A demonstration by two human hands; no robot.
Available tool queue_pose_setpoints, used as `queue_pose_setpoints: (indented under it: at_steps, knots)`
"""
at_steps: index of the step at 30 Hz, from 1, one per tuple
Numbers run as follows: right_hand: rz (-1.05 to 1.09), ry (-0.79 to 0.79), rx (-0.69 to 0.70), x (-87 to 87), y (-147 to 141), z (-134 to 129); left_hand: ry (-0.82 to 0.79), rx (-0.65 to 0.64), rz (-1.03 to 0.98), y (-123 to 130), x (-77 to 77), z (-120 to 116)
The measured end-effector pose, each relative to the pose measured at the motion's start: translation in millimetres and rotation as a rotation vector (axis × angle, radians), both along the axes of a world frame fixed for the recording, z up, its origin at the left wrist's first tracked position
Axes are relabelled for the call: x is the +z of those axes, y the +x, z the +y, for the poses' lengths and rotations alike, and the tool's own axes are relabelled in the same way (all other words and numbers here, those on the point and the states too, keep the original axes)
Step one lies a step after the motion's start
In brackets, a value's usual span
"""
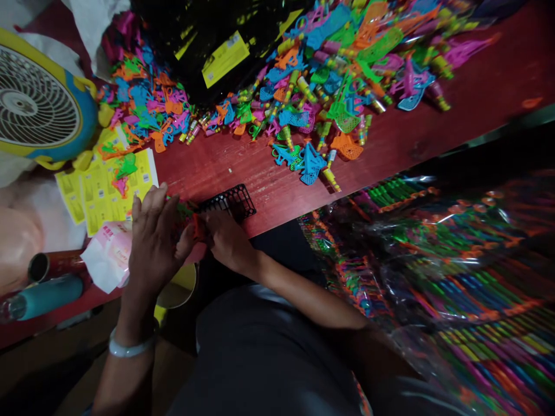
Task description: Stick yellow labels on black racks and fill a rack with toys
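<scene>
My left hand (155, 242) is stretched out, fingers extended and thumb apart, at the table's front edge beside the yellow label sheets. Between both hands lie small red-orange plastic pieces (198, 228) with some green ones, partly covered by my fingers. My right hand (229, 240) is closed with curled fingertips next to these pieces; what it pinches is hidden. Just beyond the right hand sits a black plastic rack (236, 202) with an open grid. Yellow printed label sheets (104, 190) lie left of my left hand, with a green plastic piece (127, 166) on top.
Piles of colourful plastic toy parts (299, 98) spread along the red table (199, 167). A fan (39, 104) stands at left, near a tissue pack (110, 254) and a blue bottle (52, 297). Bagged toys (459, 277) fill the right; a yellow bucket (184, 286) is below.
</scene>
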State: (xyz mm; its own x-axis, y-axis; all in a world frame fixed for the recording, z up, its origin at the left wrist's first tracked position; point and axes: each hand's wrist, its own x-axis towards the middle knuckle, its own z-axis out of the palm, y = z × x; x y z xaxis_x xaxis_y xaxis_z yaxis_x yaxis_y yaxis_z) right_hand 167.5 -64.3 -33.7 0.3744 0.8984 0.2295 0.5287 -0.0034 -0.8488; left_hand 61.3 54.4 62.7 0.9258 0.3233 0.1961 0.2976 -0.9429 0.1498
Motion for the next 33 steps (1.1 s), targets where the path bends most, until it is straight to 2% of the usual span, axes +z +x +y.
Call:
queue_pose_setpoints:
  at_steps: [3,6,9,14,19,23,29,31,33]
  knots:
    - [-0.111,-0.035,0.047,4.9,-2.2,-1.5,-0.011,0.016,0.02,0.2,1.3,-0.3]
    - [-0.197,-0.135,0.044,10.8,-3.0,-2.8,-0.031,0.021,0.053,-0.7,3.9,-1.3]
    - [-0.187,-0.2,0.018,14.0,-3.5,-1.9,-0.065,0.007,0.067,-2.2,6.4,-2.0]
    - [-0.103,-0.201,0.037,16.0,-4.6,1.7,-0.064,-0.015,0.062,-2.8,5.7,-1.9]
    - [-0.191,-0.286,0.047,19.4,-7.3,4.0,-0.031,0.022,0.058,-2.5,3.7,-2.4]
    - [-0.21,-0.339,0.066,14.4,-8.6,3.7,-0.05,0.019,0.078,-2.9,2.2,-1.4]
    - [-0.093,-0.246,0.068,-1.5,-9.6,4.1,-0.006,0.034,0.056,1.7,-0.2,-1.3]
    - [-0.092,-0.246,0.073,-4.4,-1.6,0.2,-0.018,0.049,0.069,3.9,1.2,-2.2]
    - [-0.079,-0.23,-0.018,-5.7,18.2,-12.2,-0.036,0.066,0.079,5.2,2.4,-3.0]
